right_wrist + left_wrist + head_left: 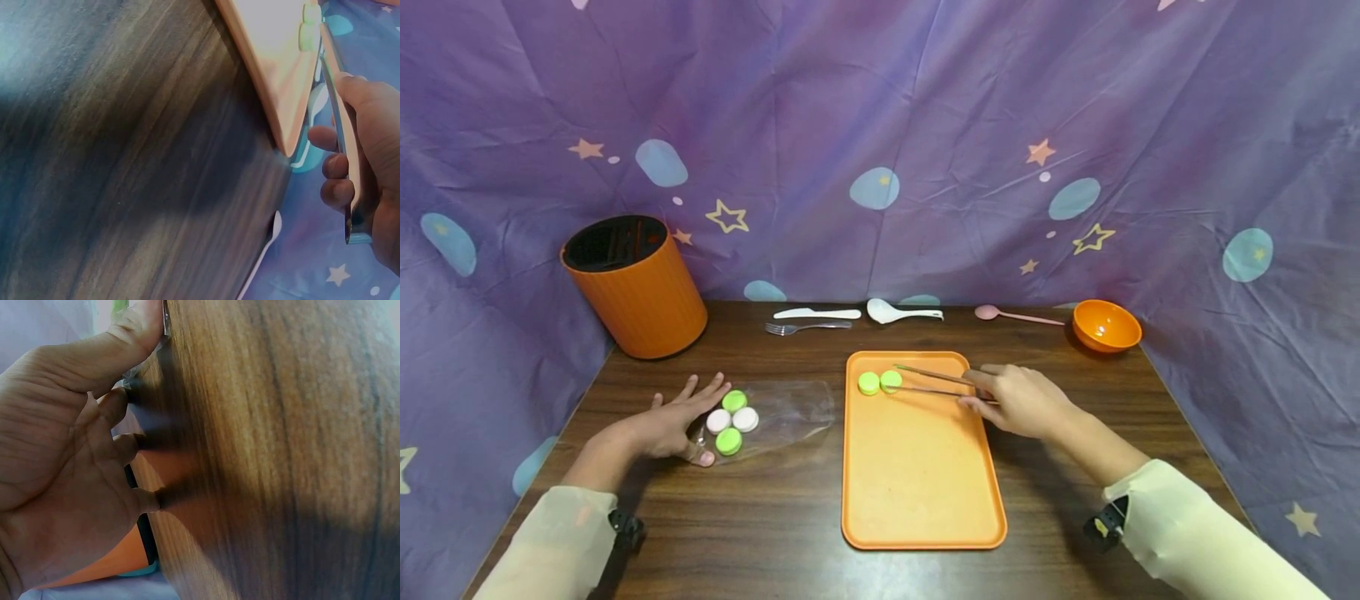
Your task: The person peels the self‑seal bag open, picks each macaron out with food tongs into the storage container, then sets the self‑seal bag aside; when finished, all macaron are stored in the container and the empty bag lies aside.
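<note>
My right hand (1018, 400) grips metal tongs (936, 377) over the upper part of an orange tray (925, 483). The spread tong tips lie on either side of a green macaron-like disc (891, 381). A second green disc (868, 383) sits just left of it on the tray. To the left, my left hand (673, 421) rests with fingers spread at the near end of a clear plastic bag (797, 408). Two green discs, one of them near my thumb (728, 442), and two whitish discs (745, 419) lie grouped at that end of the bag.
An orange knife block (640, 292) stands at the back left. Along the back edge lie a white knife (817, 313), a fork (808, 327), a white ladle (902, 312) and a pink spoon (1018, 315). An orange bowl (1107, 327) sits at the back right, before a purple cloth (970, 208).
</note>
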The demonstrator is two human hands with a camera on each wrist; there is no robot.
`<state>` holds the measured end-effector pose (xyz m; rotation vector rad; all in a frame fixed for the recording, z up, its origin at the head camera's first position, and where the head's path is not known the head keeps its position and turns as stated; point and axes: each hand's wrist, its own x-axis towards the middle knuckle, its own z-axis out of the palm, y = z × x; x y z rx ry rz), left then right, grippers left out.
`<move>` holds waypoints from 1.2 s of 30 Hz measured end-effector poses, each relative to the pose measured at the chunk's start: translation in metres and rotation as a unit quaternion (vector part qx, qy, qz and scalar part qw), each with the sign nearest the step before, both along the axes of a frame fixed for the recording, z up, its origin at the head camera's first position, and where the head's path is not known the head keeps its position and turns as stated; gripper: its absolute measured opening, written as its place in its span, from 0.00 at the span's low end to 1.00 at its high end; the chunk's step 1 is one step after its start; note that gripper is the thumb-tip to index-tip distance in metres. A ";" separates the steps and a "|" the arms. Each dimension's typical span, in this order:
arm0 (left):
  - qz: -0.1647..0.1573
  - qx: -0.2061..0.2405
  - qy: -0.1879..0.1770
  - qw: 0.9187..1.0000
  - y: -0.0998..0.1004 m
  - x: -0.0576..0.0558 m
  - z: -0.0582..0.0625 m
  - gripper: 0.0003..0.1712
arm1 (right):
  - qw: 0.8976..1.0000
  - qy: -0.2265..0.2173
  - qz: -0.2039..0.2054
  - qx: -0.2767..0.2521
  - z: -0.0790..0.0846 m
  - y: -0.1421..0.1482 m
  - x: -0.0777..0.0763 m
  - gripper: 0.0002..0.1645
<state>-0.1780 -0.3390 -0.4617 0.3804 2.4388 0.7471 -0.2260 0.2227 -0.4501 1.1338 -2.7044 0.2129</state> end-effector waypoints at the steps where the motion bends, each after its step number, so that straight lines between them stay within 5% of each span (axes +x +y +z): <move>1: 0.000 -0.001 -0.001 1.000 0.001 0.001 0.002 0.75 | 1.000 0.004 0.002 -0.003 0.000 -0.001 0.000 0.21; 26: -0.002 -0.001 0.007 1.000 0.001 0.001 -0.001 0.76 | 0.990 0.041 0.136 -0.015 0.000 -0.077 0.012 0.17; 32: 0.001 -0.002 0.006 1.000 0.001 0.002 0.001 0.76 | 0.990 0.031 0.139 0.005 -0.003 -0.098 0.012 0.19; 36: -0.006 0.017 0.017 1.000 -0.007 -0.002 -0.010 0.76 | 0.990 0.022 0.135 0.018 -0.005 -0.113 0.011 0.19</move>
